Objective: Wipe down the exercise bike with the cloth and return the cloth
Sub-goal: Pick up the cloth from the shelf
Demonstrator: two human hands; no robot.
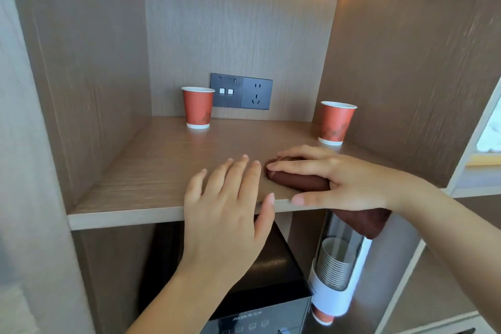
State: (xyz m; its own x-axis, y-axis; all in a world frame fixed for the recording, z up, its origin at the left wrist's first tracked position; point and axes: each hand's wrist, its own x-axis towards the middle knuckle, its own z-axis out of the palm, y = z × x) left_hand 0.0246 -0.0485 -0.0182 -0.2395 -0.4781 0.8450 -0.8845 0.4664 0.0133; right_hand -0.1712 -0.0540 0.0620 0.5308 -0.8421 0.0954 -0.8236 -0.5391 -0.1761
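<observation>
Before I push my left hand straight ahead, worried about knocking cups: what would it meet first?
Likely no cup: the left hand points across the shelf, right of the left paper cup, toward the wall socket at the back, though depth is unclear.

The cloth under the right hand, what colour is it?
The cloth is dark reddish brown, head view.

The cloth [298, 184] is dark brown. The left paper cup [198, 107] and right paper cup [336, 123] are orange-red with white rims and bases. The shelf [162, 171] shows pale wood grain, the socket panel [256, 93] is dark grey, and the cup dispenser [333, 296] is white.
</observation>
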